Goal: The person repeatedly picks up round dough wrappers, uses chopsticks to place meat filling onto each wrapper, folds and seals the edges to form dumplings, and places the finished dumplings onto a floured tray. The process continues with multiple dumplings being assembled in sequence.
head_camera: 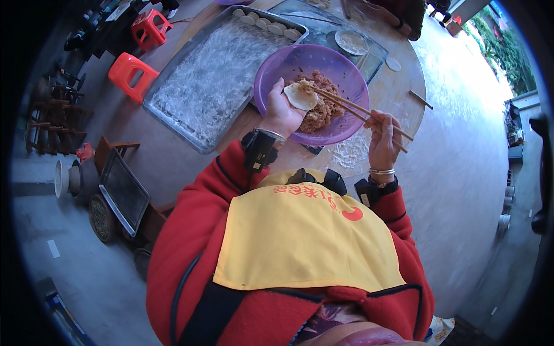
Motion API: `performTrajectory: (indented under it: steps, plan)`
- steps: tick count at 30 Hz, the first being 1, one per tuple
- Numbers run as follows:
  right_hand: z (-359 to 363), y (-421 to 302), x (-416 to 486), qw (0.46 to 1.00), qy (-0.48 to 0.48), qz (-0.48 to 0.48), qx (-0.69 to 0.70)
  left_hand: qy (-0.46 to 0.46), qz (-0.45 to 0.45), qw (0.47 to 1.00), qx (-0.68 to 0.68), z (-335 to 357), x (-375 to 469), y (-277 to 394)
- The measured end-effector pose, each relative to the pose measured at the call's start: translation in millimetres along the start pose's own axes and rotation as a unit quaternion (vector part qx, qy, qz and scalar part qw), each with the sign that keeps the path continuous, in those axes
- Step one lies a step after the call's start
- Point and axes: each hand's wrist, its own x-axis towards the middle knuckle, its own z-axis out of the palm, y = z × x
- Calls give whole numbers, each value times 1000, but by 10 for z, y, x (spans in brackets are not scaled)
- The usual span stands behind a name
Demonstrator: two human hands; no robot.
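On my left hand (281, 111) lies a round dough wrapper (301, 98), held over the left part of a purple plastic bowl (266, 73). A mound of minced filling (322, 113) fills the middle of that bowl. My right hand (384, 134), at the bowl's right side, grips a pair of wooden chopsticks (352, 108). Their tips touch a small lump of filling (306, 85) at the wrapper's upper edge. Left of the bowl, a floured metal tray (203, 82) carries several folded dumplings (268, 27) along its far end.
Under the bowl is a round wooden table (404, 93) with scattered flour (348, 151). A plate (351, 42), a loose wrapper (393, 64) and a short stick (420, 99) lie to the right. Another person's arm (391, 19) reaches in at the far side. Red plastic stools (133, 77) stand left.
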Motion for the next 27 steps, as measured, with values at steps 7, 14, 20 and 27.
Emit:
performTrajectory:
  steps: [7,14,20,27]
  plan:
    - [246,-182,-290,971,-133,-130,-148,-23,4,999,-24,-62,104,21]
    - [376,-330,-242,913,-226,-210,-266,-11,-7,1000,-1,-98,147,26]
    - [351,-466,-203,961,-153,-148,-176,-4,-10,1000,0,-53,41,87]
    - [290,-382,-224,977,-102,-84,-165,-42,-21,999,-22,-31,3,117]
